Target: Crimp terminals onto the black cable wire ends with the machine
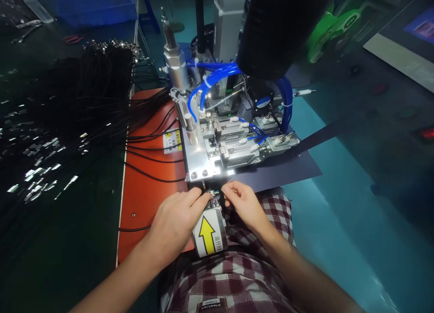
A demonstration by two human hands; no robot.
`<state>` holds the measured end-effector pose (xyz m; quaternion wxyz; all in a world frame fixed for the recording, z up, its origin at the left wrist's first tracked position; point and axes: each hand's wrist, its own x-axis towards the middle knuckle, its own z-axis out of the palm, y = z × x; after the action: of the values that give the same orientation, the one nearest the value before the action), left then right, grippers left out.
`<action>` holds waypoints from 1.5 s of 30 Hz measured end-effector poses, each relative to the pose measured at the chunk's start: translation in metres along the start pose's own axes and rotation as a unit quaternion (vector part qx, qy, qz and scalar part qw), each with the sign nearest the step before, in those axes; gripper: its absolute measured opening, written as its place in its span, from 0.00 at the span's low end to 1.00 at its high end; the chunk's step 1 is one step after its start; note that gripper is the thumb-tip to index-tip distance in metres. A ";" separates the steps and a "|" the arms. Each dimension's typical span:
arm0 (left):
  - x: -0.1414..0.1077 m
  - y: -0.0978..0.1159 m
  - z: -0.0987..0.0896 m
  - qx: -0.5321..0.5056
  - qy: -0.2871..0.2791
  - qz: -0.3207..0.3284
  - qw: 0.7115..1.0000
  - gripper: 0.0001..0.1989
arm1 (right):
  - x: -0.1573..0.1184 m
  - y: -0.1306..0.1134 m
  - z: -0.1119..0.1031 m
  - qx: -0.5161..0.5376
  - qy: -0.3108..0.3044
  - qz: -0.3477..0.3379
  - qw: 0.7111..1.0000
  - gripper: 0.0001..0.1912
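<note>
Wires [213, 193] sit between the hands, just off the machine's [200, 161] near edge, by the arrow label [207, 236]. Left hand [179, 218] right beside them, grip unreadable. Right hand's [240, 202] fingertips pressed together; can't tell if on a wire.

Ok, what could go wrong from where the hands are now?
The left hand and right hand are close to the metal machine, so either might get pinched if it moved. The thin coloured wires between them may bend easily. The black cables trailing across the orange board could snag.
</note>
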<state>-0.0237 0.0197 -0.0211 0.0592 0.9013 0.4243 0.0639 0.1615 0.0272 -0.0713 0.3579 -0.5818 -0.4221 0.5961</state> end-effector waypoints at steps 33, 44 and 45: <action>-0.003 0.000 -0.004 0.003 -0.018 -0.029 0.999 0.16 | -0.009 -0.009 0.017 -0.136 0.064 -0.122 0.981 0.09; -0.004 -0.001 -0.006 0.015 -0.003 -0.007 1.000 0.16 | 0.002 -0.009 0.007 0.070 0.004 0.014 0.997 0.13; -0.003 -0.001 -0.005 0.015 0.004 -0.002 1.000 0.15 | -0.001 -0.007 0.006 0.058 0.024 0.003 0.998 0.13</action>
<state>-0.0278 0.0182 -0.0163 0.0440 0.9010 0.4274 0.0606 0.1555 0.0290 -0.0647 0.3992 -0.5754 -0.3759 0.6068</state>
